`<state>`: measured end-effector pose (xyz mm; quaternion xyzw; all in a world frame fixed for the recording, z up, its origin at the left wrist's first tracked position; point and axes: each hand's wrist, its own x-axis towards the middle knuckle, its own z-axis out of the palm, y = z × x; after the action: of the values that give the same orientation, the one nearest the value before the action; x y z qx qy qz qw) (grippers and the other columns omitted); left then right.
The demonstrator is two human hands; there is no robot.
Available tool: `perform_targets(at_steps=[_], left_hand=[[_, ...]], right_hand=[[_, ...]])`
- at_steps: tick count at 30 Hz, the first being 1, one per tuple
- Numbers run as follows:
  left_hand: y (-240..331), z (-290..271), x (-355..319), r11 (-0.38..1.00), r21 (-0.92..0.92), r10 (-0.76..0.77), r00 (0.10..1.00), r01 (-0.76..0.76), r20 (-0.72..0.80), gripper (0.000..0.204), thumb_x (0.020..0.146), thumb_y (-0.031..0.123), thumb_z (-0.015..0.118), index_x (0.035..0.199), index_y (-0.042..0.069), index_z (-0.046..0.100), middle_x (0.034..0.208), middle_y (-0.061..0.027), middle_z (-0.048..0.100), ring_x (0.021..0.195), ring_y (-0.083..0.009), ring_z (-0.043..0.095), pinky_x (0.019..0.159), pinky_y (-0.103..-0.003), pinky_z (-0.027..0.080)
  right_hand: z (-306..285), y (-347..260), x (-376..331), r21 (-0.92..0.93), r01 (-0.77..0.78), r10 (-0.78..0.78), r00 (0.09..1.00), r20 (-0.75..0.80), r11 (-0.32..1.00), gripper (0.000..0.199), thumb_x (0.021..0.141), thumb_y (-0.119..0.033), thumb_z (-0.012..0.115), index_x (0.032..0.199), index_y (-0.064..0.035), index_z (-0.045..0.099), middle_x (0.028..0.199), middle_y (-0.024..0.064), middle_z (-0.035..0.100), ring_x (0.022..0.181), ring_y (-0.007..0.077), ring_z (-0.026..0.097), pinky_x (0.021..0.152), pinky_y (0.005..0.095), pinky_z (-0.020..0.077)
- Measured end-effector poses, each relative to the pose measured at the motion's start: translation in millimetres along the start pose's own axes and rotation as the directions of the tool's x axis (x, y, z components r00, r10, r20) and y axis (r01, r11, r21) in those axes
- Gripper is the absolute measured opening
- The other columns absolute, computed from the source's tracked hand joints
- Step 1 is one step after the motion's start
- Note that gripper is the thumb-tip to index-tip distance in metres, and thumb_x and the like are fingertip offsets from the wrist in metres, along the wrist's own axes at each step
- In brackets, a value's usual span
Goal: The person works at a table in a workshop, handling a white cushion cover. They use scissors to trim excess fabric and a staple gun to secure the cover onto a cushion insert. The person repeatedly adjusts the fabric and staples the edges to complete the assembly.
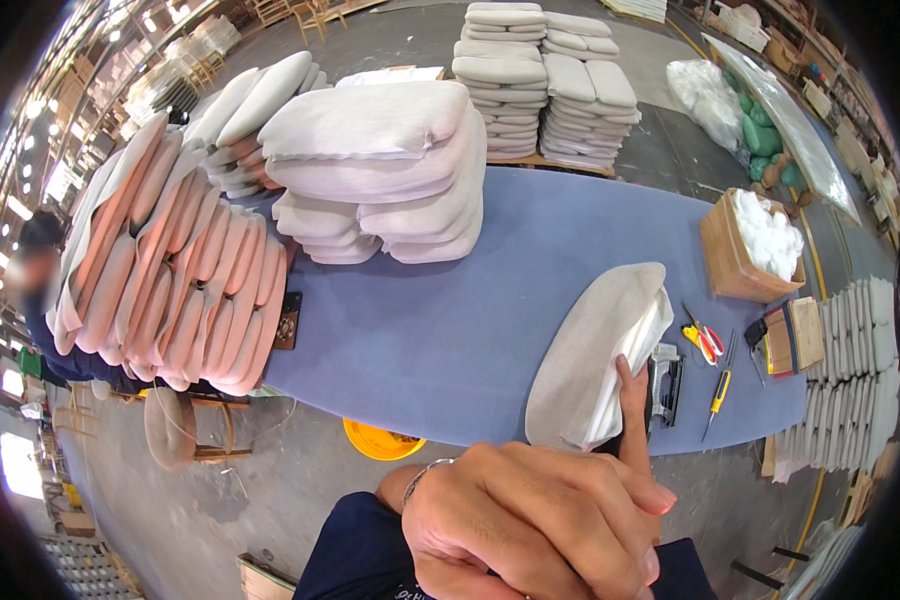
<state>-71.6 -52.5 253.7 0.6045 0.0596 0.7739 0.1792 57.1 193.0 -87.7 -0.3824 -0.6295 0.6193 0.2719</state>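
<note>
Through the head camera I find the grey cushion (pixel 585 350) on the near right part of the blue-covered desk (pixel 530 235), tilted, its white side facing right. The right hand (pixel 632 400) touches that white side with the thumb; the other fingers are partly hidden, so I cannot tell whether they grip. The left hand (pixel 530 525) is raised close to the lens, fingers curled and pressed together; I cannot tell whether they pinch anything.

I judge the cushion light and soft, with a cloth face offering fair grip and little fragility. The base may be stiffer. I would take hold at both long edges, fingers beneath the base.

The desk surface appears smooth. Right of the cushion lie a staple gun (pixel 665 385), scissors (pixel 705 342) and a yellow-handled screwdriver (pixel 718 392); beyond stands a carton (pixel 735 262) of white stuffing. Grey cushion piles (pixel 400 170) occupy the far side, pinkish ones (pixel 175 285) the left. A yellow tub (pixel 378 440) sits on the concrete-like workshop floor (pixel 300 480).
</note>
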Motion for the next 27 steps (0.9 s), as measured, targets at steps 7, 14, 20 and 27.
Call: perform_targets(at_steps=[7,14,20,27], left_hand=[[-21,-5,12,0.962,0.029,0.274,0.958,-0.272,-0.082,0.033,0.102,0.021,0.067,0.082,-0.003,0.077,0.09,-0.0178,0.078,0.092,-0.0313,0.074,0.109,-0.055,0.046],[-1,-1,7,0.995,0.064,0.074,0.995,-0.07,-0.062,0.033,0.101,0.024,0.07,0.083,-0.002,0.077,0.089,-0.0175,0.077,0.089,-0.03,0.073,0.105,-0.053,0.048],[3,-11,3,0.993,0.122,0.003,1.0,-0.005,0.017,0.032,0.101,0.025,0.07,0.088,-0.003,0.079,0.091,-0.0179,0.078,0.088,-0.0306,0.073,0.106,-0.054,0.048],[-2,-38,-27,0.894,0.354,-0.25,0.962,0.273,-0.108,0.024,0.096,0.015,0.071,0.11,-0.005,0.073,0.106,-0.0215,0.075,0.104,-0.0322,0.07,0.09,-0.041,0.056]], right_hand=[[-18,44,20,0.039,-0.015,0.014,1.0,0.015,0.999,0.078,0.093,-0.033,0.076,0.15,0.0075,0.041,0.141,0.0227,0.059,0.126,0.0295,0.059,0.109,0.0378,0.0439],[-1,4,3,0.034,0.007,-0.007,1.0,0.006,0.999,0.072,0.095,-0.029,0.075,0.149,0.0077,0.043,0.137,0.0214,0.061,0.122,0.0272,0.061,0.105,0.0372,0.047],[-4,18,7,0.087,0.027,-0.028,1.0,0.013,0.996,0.067,0.096,-0.026,0.074,0.147,0.0077,0.045,0.135,0.0207,0.062,0.12,0.0266,0.062,0.105,0.0372,0.0473],[-7,23,5,0.141,0.003,-0.002,1.0,-0.009,0.99,0.063,0.095,-0.02,0.076,0.146,0.0044,0.047,0.134,0.0155,0.064,0.118,0.0246,0.063,0.103,0.0369,0.0496]])
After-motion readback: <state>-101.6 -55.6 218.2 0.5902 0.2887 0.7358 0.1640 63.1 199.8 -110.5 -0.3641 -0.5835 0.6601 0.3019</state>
